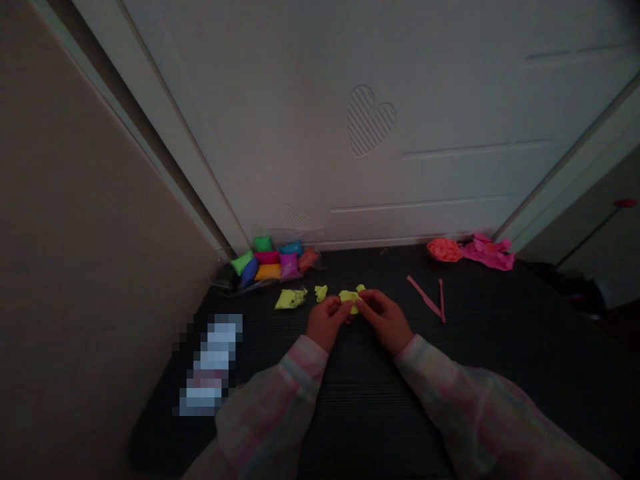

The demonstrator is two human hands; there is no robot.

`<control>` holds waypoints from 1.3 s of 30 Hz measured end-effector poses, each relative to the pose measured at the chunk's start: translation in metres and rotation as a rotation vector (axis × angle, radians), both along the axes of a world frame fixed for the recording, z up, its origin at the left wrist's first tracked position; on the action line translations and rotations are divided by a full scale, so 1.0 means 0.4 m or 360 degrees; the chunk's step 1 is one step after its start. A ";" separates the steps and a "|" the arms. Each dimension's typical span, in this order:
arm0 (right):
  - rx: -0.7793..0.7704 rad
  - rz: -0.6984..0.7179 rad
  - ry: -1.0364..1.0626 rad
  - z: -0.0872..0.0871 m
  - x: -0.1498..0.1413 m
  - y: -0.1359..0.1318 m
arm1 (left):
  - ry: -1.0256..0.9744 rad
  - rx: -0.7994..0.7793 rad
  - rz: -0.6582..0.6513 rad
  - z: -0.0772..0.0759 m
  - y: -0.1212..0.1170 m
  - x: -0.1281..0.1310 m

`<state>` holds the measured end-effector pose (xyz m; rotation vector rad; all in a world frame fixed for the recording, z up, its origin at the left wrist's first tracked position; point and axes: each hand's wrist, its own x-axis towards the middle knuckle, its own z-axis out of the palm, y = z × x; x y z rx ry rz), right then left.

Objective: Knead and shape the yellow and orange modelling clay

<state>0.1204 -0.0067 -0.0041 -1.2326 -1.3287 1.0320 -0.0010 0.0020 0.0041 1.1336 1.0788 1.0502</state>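
Between my two hands, low over the dark table, is a flattened piece of yellow modelling clay (349,298). My left hand (327,322) pinches its left side with thumb and fingers. From the other side, my right hand (386,320) is closed on the same piece. A smaller yellow lump (361,289) shows just behind the right fingers. Left of the clay lie another small yellow scrap (321,293) and a crumpled yellow clay packet (291,299). Two thin pink modelling tools (425,297) lie to the right, their near ends meeting in a V.
Colourful clay packets (270,265) in clear plastic stand at the back left. An orange clay form (445,250) and a ruffled pink piece (487,253) sit at the back right. A pixelated pale rectangle (213,363) lies at left. A white door (300,133) closes off the table's (370,413) back edge.
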 end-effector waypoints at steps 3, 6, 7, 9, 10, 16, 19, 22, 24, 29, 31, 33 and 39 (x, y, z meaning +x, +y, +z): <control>0.0018 0.0033 -0.0025 -0.001 -0.002 -0.004 | 0.0156 0.0099 0.0031 0.004 -0.001 -0.002; 0.0030 0.0059 -0.0029 -0.001 -0.002 -0.004 | 0.0286 0.0174 0.0009 0.006 -0.002 -0.005; 0.0027 0.0057 -0.0026 -0.001 -0.002 -0.004 | 0.0325 0.0197 -0.0006 0.006 -0.003 -0.006; 0.0006 0.0053 -0.0012 0.000 -0.002 -0.003 | 0.0394 0.0240 -0.0027 0.006 -0.005 -0.008; -0.0008 0.0059 -0.0001 0.000 -0.002 -0.003 | 0.0424 0.0262 -0.0032 0.007 -0.006 -0.008; -0.0011 0.0071 -0.0121 0.000 0.000 -0.002 | 0.0537 0.0399 -0.0113 0.002 -0.010 -0.008; 0.0017 0.0046 -0.0233 0.000 0.004 0.000 | 0.0414 0.0325 -0.0177 -0.002 -0.009 -0.007; 0.0049 0.0016 -0.0298 0.005 0.007 0.000 | 0.0244 0.0227 -0.0232 -0.002 -0.009 -0.004; 0.0084 0.0003 -0.0348 0.012 0.008 -0.003 | 0.0166 0.0164 -0.0247 -0.001 -0.010 -0.002; 0.0170 -0.0037 -0.0500 0.024 0.007 -0.012 | 0.0256 0.0154 -0.0235 -0.008 -0.009 -0.003; 0.0163 -0.0048 -0.0515 0.024 0.006 -0.014 | 0.0383 0.0179 -0.0242 -0.016 -0.007 -0.006; 0.0136 -0.0056 -0.0488 0.023 0.006 -0.015 | 0.0468 0.0178 -0.0256 -0.025 -0.005 -0.010; 0.0105 0.0006 -0.0286 0.028 0.006 -0.015 | 0.0397 0.0179 -0.0282 -0.033 -0.002 -0.010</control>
